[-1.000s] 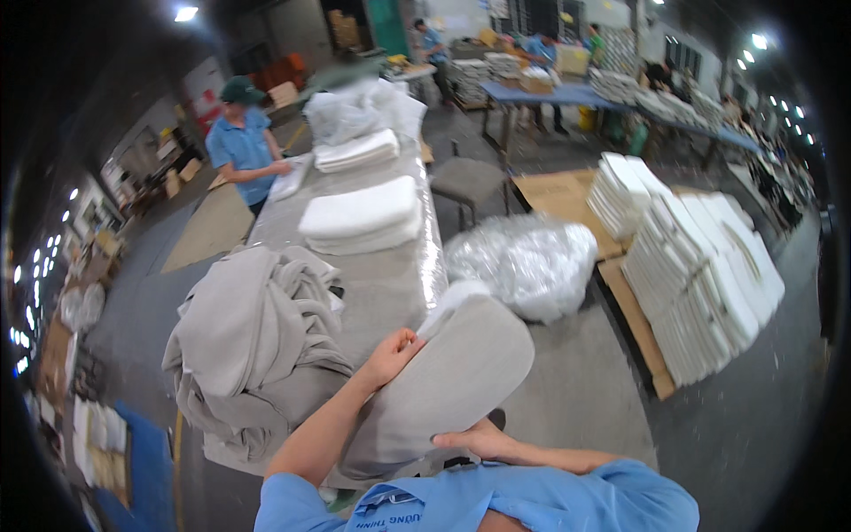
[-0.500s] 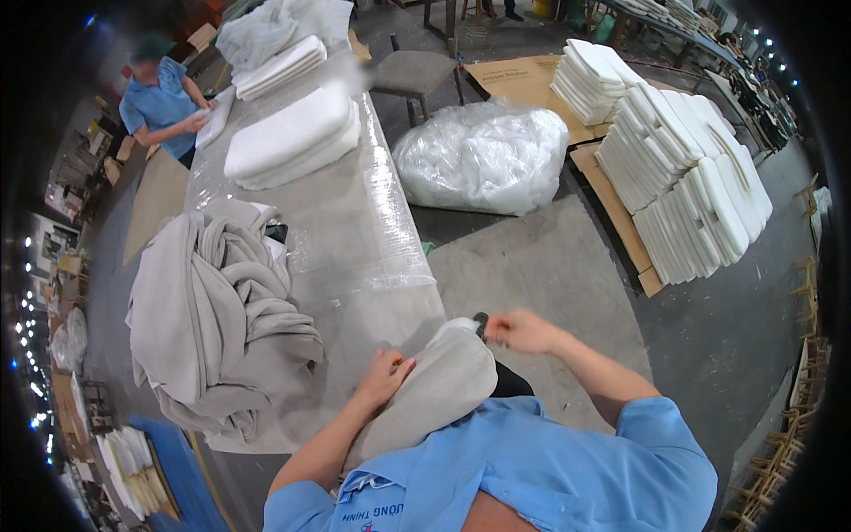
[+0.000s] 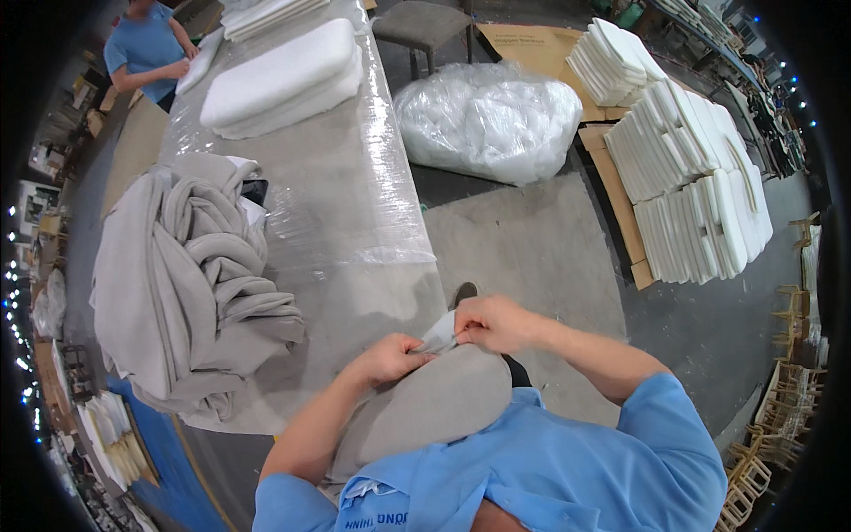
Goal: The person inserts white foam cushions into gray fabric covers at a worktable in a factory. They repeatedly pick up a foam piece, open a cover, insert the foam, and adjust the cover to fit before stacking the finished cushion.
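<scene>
Against my body rests a grey fabric cushion cover [image 3: 434,399], rounded and filled out. Its far edge, a strip of white material [image 3: 441,333], shows between my hands. My left hand [image 3: 392,359] is closed with its thumb and fingers pinching the left side of that edge. From the right, my right hand [image 3: 493,322] pinches the same edge, its fingertips close to the left hand's. What lies inside the cover is mostly hidden. To the left, a large heap of grey fabric covers [image 3: 168,284] is piled on the table.
The long table [image 3: 337,310] is partly wrapped in clear film and bears white padding [image 3: 284,80]. Beyond it a co-worker [image 3: 146,53] handles a white pad. A bag of white filling [image 3: 487,120], a chair [image 3: 421,27] and stacked white foam pads [image 3: 700,195] stand right.
My right hand has come leftward from beside the cover to its far edge, and now pinches it. My left hand has shifted slightly forward along the cover. The view has tilted downward.
</scene>
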A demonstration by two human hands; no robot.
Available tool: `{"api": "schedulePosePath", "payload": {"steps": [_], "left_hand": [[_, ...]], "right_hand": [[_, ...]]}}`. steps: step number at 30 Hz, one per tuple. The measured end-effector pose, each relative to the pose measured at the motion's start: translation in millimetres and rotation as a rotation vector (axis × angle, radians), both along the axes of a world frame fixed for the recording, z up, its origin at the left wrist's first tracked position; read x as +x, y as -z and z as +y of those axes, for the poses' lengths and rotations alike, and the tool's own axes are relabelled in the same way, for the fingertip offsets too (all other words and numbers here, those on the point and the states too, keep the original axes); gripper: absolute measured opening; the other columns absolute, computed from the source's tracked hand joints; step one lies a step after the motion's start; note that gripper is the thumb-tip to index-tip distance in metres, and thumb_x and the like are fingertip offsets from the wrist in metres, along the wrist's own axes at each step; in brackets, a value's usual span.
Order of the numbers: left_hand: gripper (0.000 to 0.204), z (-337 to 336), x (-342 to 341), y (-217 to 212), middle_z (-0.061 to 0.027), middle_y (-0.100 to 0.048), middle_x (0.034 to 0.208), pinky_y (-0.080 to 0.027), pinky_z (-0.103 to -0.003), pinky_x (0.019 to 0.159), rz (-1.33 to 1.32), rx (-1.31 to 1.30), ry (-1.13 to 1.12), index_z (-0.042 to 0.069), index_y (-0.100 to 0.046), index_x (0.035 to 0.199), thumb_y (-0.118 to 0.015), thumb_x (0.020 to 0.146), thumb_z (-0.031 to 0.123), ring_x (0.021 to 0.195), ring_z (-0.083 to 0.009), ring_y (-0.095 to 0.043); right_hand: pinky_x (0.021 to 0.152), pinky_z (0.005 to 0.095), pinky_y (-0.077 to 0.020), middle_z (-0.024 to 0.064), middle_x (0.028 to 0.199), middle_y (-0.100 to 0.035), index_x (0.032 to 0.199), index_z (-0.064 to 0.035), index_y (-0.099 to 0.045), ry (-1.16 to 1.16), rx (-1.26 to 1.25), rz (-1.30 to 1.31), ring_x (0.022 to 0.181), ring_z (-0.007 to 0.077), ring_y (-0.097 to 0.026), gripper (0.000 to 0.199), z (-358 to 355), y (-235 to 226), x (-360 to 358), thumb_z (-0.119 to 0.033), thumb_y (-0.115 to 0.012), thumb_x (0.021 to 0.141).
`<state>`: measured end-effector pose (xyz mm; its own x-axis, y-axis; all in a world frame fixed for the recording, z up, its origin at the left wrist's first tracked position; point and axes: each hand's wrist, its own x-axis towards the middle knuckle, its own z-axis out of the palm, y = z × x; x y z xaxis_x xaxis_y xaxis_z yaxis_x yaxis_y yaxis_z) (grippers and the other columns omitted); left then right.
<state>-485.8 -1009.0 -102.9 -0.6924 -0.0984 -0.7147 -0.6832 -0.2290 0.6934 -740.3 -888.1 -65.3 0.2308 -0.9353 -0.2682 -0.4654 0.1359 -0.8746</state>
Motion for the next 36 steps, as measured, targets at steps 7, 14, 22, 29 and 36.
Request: {"api": "schedulePosePath", "payload": {"steps": [7,14,22,29,36], "left_hand": [[0.015,60,3,-21,-0.0068,-0.059,0.072,-0.043,-0.044,0.064,0.386,-1.149,-0.051,0.010,-0.061,0.074,-0.076,0.078,0.012,0.070,-0.0325,-0.059],[0.017,54,4,-14,-0.0051,-0.045,0.069,-0.037,-0.041,0.065,0.543,-1.224,-0.065,0.012,-0.055,0.072,-0.072,0.071,0.007,0.066,-0.0256,-0.050],[0.021,49,4,-13,-0.0055,-0.044,0.071,-0.037,-0.041,0.067,0.544,-1.209,-0.095,0.012,-0.052,0.071,-0.072,0.069,0.005,0.069,-0.0268,-0.049],[0.022,47,0,-15,-0.0070,-0.046,0.074,-0.038,-0.041,0.069,0.528,-1.180,-0.150,0.010,-0.052,0.072,-0.072,0.070,0.003,0.071,-0.0286,-0.050],[0.009,40,-7,-2,-0.0141,-0.059,0.084,-0.048,-0.046,0.073,0.355,-0.959,-0.264,0.006,-0.065,0.085,-0.073,0.084,0.007,0.080,-0.0362,-0.059]], "right_hand": [[0.070,0.0387,-0.0530,0.0089,0.094,-0.066,0.100,-0.0080,-0.072,0.176,0.000,-0.102,0.083,0.0281,-0.068,0.008,47,-14,5,-0.014,-0.075,0.096],[0.067,0.0349,-0.0518,0.0085,0.089,-0.072,0.102,-0.0046,-0.072,0.249,0.273,-0.182,0.075,0.0229,-0.068,0.011,25,-11,-8,-0.015,-0.072,0.099],[0.067,0.0390,-0.0527,0.0096,0.083,-0.074,0.104,-0.0026,-0.075,-0.109,0.470,0.041,0.073,0.0239,-0.069,0.022,-30,-12,-15,-0.021,-0.067,0.097],[0.065,0.0361,-0.0523,0.0093,0.080,-0.073,0.101,-0.0032,-0.079,-0.092,0.561,-0.109,0.072,0.0182,-0.067,0.023,-40,7,-1,-0.023,-0.070,0.093],[0.067,0.0370,-0.0548,0.0128,0.083,-0.075,0.099,-0.0027,-0.079,-0.150,0.346,0.136,0.073,0.0217,-0.070,0.021,-61,21,12,-0.021,-0.072,0.089]]}}
